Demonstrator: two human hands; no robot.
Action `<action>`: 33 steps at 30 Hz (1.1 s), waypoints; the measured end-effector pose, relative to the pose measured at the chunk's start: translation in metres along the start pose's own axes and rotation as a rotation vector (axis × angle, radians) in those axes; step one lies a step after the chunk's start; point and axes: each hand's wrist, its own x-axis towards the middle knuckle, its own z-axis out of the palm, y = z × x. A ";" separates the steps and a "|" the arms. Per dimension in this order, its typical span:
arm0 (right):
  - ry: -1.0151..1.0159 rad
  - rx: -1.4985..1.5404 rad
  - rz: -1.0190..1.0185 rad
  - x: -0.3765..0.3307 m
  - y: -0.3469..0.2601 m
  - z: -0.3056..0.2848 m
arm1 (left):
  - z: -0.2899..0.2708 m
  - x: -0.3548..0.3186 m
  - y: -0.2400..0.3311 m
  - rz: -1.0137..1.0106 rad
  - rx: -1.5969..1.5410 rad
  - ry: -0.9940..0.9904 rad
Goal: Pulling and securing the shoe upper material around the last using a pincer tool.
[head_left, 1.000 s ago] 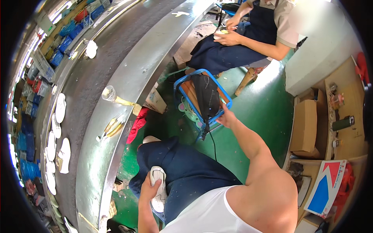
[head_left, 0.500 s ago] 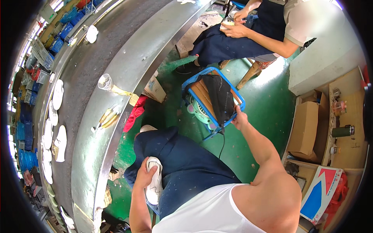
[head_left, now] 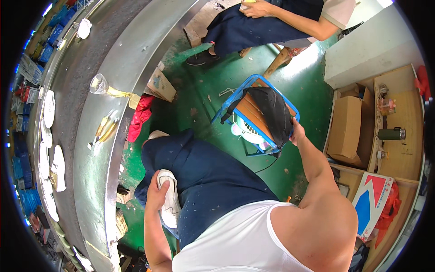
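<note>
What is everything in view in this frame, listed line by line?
white shoe: one, white, on the lap, in the left grip
fan: one, blue frame, on the green floor, black cloth draped over it
conveyor: one, grey metal, curved, at left
shoe soles: several, white, on the belt
cardboard box: one, brown, right shelf
flask: one, dark green, right shelf
co-worker: one, seated, top
left hand: grips the shoe
right hand: at the fan's edge

white shoe point(head_left: 170, 204) | lying on the lap, toe up | blue-framed stool point(head_left: 253, 115) | black cloth draped on top
</note>
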 end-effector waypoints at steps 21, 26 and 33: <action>0.059 -0.154 0.117 0.013 -0.001 -0.085 | -0.025 -0.058 -0.016 0.359 -0.705 0.544; 0.060 -0.169 0.110 0.019 0.015 -0.118 | -0.030 -0.071 -0.041 0.339 -0.814 0.603; 0.140 -0.500 0.206 0.006 -0.006 -0.110 | -0.044 -0.093 -0.030 0.410 -0.862 0.676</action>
